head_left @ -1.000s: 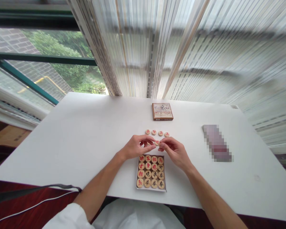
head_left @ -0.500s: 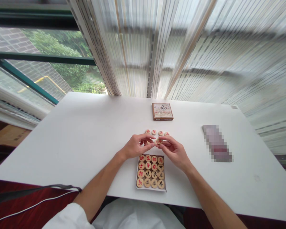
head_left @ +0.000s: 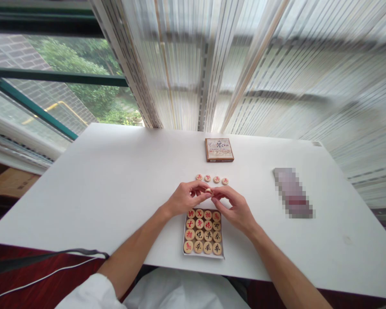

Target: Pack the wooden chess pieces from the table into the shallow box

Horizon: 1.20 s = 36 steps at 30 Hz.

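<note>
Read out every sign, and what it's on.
"兵": loose discs; one blurred.
"帥": boxed disc.
"士": boxed disc.
"相": boxed discs.
"馬": boxed discs.
"車": boxed discs.
"炮": boxed discs.
"卒": boxed discs.
"Chinese": closed box; rest blurred.
Unreadable: carton print, other boxed discs.

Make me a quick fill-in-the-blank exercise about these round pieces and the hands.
1. One small, pale, round wooden piece shows between the left hand and the ____ hand.
2. Beyond the hands, a row of four matching pieces bears ____ characters.
3. The shallow, white, square box contains four rows of ____ round pieces each.
Missing words: right; red; four.
</note>
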Each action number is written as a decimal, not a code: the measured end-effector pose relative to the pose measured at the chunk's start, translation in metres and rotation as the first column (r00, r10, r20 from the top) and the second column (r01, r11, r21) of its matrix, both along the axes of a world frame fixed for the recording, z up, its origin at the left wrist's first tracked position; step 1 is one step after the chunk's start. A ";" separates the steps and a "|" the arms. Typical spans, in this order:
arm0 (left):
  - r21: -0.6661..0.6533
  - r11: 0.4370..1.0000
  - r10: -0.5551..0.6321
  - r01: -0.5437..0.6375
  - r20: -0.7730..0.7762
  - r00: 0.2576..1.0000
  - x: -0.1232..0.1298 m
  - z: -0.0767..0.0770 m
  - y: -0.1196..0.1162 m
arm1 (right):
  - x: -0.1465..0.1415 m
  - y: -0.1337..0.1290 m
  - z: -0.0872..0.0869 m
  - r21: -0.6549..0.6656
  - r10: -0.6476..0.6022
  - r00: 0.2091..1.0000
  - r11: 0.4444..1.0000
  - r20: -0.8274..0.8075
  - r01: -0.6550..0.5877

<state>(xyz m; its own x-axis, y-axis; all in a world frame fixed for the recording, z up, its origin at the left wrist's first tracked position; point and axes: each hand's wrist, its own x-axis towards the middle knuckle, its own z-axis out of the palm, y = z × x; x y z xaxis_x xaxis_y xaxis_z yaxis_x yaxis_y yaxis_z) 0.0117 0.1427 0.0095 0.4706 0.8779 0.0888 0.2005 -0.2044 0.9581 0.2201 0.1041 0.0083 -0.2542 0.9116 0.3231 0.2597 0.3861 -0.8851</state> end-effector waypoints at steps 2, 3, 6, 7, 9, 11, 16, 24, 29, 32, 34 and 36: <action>-0.039 0.999 0.016 -0.014 0.055 0.998 0.000 0.000 0.000 | 0.000 0.000 0.000 0.015 -0.006 1.000 1.000 0.009 0.006; -0.059 0.998 0.025 -0.020 0.085 0.996 0.000 0.000 0.000 | 0.001 0.000 -0.001 0.019 -0.014 1.000 1.000 0.014 0.014; -0.111 0.993 0.047 -0.029 0.169 0.985 0.001 0.000 0.000 | 0.001 0.000 -0.003 0.031 -0.040 0.999 0.999 0.026 0.039; -0.128 0.991 0.050 -0.026 0.191 0.980 0.001 -0.001 0.000 | 0.002 0.000 -0.003 0.035 -0.050 0.998 0.998 0.028 0.049; -0.168 0.986 0.057 -0.018 0.231 0.971 0.002 -0.002 0.001 | 0.002 0.000 -0.004 0.047 -0.066 0.997 0.997 0.035 0.064; -0.202 0.979 0.077 -0.021 0.274 0.958 0.003 -0.003 0.002 | 0.003 0.001 -0.004 0.072 -0.083 0.995 0.994 0.054 0.079; -0.222 0.972 0.148 -0.077 0.325 0.934 0.000 -0.003 0.006 | 0.013 0.007 -0.004 0.155 -0.224 0.969 0.966 0.108 0.206; -0.251 0.958 0.221 -0.140 0.334 0.916 -0.001 0.000 0.008 | 0.031 0.020 -0.017 0.238 -0.378 0.884 0.918 0.276 0.318; -0.266 0.943 0.280 -0.198 0.319 0.905 -0.002 0.001 0.008 | 0.032 0.022 -0.023 0.234 -0.369 0.878 0.923 0.306 0.306; -0.258 0.941 0.289 -0.217 0.287 0.913 -0.003 0.000 0.009 | 0.031 0.021 -0.022 0.222 -0.374 0.879 0.922 0.295 0.318; -0.228 0.949 0.277 -0.220 0.264 0.924 -0.003 -0.001 0.010 | 0.030 0.021 -0.021 0.218 -0.380 0.879 0.920 0.288 0.326; -0.202 0.955 0.263 -0.217 0.244 0.933 -0.003 -0.002 0.010 | 0.030 0.020 -0.020 0.216 -0.385 0.880 0.918 0.278 0.333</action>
